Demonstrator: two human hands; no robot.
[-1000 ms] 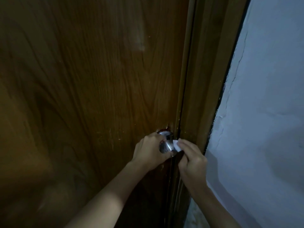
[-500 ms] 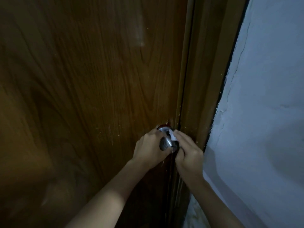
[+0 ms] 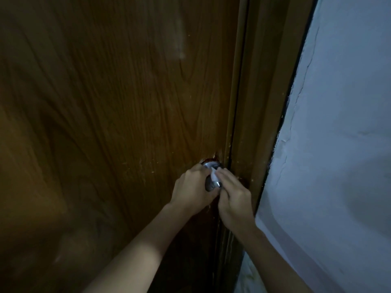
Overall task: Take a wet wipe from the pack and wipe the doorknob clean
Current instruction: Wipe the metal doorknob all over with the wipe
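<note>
Since a second ago, the right hand has slid its small white wipe up the shiny doorknob on the big brown door. Its fingers pinch the wipe. The left hand wraps around the knob. Wiping is partly done; more rubbing is likely left.

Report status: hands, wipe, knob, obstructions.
Left hand gripping doorknob. Right hand pressing wet wipe on it. Nothing in the way.

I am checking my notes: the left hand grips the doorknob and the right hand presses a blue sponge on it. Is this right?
Not quite. The head view shows the right hand pressing a white wet wipe, not a sponge, on the doorknob. The left hand does grip it.
</note>
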